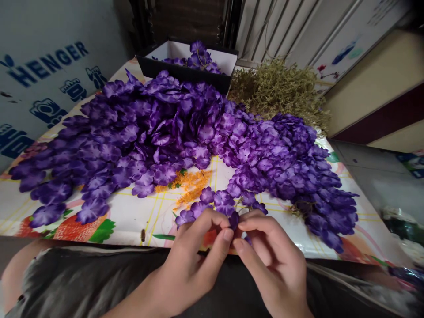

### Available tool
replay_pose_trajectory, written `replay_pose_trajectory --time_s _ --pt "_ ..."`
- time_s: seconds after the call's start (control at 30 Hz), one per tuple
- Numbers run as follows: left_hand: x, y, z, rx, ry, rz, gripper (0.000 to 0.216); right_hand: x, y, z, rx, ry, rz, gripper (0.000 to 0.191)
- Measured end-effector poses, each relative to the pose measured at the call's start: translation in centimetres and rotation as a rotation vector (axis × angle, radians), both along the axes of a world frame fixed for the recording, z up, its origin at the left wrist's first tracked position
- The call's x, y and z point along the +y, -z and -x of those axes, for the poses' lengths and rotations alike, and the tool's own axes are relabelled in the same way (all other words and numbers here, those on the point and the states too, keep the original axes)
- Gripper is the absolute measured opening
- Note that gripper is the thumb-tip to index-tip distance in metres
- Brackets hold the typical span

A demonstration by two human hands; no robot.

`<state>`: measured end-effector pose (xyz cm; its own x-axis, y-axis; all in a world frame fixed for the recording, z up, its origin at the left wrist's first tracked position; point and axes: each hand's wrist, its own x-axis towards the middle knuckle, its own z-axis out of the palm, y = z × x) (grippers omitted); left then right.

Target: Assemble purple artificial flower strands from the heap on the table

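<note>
Logged from my station: left hand [188, 260] and right hand [271, 260], fingers pinched closed on a purple fabric blossom [234, 219] at the near edge of the printed tablecloth [132, 221]. Beyond, a blue-lettered board [49, 66] reads "HENGER".

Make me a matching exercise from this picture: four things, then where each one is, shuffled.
Things:
1. Black box
2. Dried olive sprigs
3. Orange sprigs
4. Purple blossom

Places:
A. Just right of the box
B. Between the left hand and right hand
C. At the far end, holding more blossoms
D. Lying on the printed tablecloth

Pairs: 1-C, 2-A, 3-D, 4-B
</note>
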<state>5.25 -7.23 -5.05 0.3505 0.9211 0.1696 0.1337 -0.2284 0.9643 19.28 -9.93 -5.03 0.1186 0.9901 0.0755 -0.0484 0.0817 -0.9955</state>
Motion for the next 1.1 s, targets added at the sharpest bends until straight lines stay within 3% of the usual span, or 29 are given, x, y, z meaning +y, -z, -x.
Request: replay_pose_trajectory --time_s 0.23,0.6,1.1 --pt "0.2 0.0 -0.4 -0.356 0.08 0.435 0.012 0.2 0.0 -0.6 -0.449 -0.02 -0.267 0.04" --pt "0.3 -0.1 -0.3 -0.421 0.137 0.583 0.013 0.3 -0.2 -1.0 -0.506 -0.013 -0.389 0.034" --pt "0.4 -0.3 -0.4 -0.469 0.123 0.619 0.012 -0.1 -0.3 -1.0 -0.465 0.009 -0.262 0.026"
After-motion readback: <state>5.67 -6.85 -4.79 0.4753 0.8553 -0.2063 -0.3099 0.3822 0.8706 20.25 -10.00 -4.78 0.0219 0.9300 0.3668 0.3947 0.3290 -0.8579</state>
